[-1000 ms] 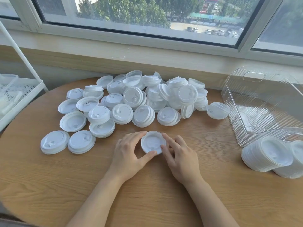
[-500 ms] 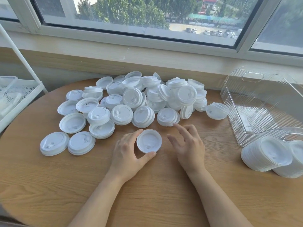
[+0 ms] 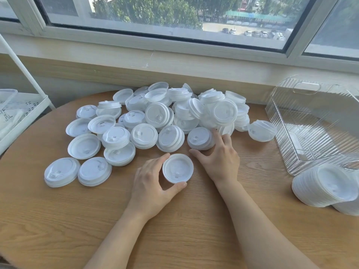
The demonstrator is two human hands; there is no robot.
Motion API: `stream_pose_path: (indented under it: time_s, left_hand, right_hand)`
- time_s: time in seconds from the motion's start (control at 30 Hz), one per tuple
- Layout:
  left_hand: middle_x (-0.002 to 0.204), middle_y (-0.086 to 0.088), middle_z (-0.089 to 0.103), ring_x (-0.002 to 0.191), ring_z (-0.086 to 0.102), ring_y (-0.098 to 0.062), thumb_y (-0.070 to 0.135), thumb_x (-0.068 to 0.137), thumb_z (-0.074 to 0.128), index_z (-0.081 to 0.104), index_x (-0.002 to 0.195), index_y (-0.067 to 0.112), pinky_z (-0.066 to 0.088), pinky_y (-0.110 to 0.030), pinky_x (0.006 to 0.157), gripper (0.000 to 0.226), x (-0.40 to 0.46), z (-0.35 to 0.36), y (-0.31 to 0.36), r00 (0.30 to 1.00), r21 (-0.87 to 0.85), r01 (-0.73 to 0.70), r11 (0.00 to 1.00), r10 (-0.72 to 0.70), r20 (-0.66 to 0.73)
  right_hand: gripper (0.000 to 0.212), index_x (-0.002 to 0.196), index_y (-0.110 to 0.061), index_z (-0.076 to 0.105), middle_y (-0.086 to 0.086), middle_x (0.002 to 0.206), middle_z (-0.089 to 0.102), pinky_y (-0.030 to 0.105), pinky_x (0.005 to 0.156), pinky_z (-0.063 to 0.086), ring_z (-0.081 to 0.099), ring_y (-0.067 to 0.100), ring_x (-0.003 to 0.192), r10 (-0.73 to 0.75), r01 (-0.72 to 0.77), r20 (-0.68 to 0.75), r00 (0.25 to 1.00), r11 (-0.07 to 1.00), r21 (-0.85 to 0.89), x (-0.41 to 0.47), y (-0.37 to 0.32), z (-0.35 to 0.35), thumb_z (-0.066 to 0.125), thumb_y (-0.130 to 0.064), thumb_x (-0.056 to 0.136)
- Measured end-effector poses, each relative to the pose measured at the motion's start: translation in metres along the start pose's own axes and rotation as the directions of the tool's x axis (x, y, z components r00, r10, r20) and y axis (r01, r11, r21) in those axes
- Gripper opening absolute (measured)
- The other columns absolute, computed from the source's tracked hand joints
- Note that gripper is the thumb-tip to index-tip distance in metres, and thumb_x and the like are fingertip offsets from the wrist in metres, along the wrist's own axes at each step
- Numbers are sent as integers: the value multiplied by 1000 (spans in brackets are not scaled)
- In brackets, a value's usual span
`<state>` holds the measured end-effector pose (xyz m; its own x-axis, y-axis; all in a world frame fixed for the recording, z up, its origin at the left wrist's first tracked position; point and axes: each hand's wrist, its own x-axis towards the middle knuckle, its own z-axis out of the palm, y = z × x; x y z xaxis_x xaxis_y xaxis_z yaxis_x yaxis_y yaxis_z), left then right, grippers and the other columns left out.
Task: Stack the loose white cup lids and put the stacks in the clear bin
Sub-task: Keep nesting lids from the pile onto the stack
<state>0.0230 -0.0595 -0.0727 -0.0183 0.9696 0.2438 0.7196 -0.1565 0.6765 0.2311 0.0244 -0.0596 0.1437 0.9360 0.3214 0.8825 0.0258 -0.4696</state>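
Observation:
My left hand [image 3: 150, 183] holds a short stack of white lids [image 3: 177, 168], hollow side up, on the wooden table [image 3: 174, 230], thumb and fingers curved round its rim. My right hand [image 3: 220, 158] reaches over another small lid stack [image 3: 200, 137] at the front of the loose lid pile [image 3: 155, 121]; its thumb and forefinger curve round that stack's near and right sides. The clear ribbed bin [image 3: 314, 123] stands at the right. Two long lid stacks [image 3: 326, 185] lie on their sides in front of it.
A white wire shelf [image 3: 21, 113] stands off the table's left edge. The window sill and wall [image 3: 174, 61] run close behind the pile. Bare table lies in front of my arms.
My right hand let go of the stack that both hands held and moved up and right onto a lid stack at the pile's front. My left hand kept the first stack.

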Motion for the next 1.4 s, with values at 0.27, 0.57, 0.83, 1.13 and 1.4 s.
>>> stream_pose_path:
  time_s: [0.27,0.57,0.83,1.13,1.4]
  left_hand:
    - [131,21,62,125,52,-1,77,71,69,55,144,32,36,-28,106,87,0,0,1,1000,0,-5,1000,5,2]
    - [132,21,61,126,52,-1,77,71,70,55,144,33,35,-26,105,87,-1,-1,0,1000,-3,-6,1000,6,3]
    - [131,22,61,125,51,1,79,69,70,56,143,33,35,-28,107,89,-1,-3,2,1000,-25,-2,1000,2,7]
    - [128,26,57,124,51,-1,80,66,69,58,143,30,33,-27,105,92,-2,-4,4,1000,-31,-21,999,22,23]
    - [132,21,62,126,51,0,81,65,70,56,144,32,32,-25,107,94,-3,-4,3,999,-29,-12,999,13,37]
  right_hand:
    - [87,140,-25,54,-1,120,54,34,67,41,67,29,97,-25,25,-29,999,999,26,1,-2,4,77,-75,74]
    - [85,140,-31,53,-4,119,52,38,71,53,66,24,98,-51,52,-23,998,998,34,-1,-4,1,76,-77,72]
    - [94,145,-31,51,-9,121,54,33,68,47,65,20,98,-91,102,-93,992,987,121,-30,8,-20,79,-77,68]
    - [77,149,-28,50,-17,113,57,25,54,51,48,-6,85,-387,392,-70,919,917,74,-68,24,-32,83,-48,83]
    - [18,113,-16,73,-12,104,72,35,73,58,68,13,95,-505,530,-161,848,823,206,-81,21,-24,76,-10,96]
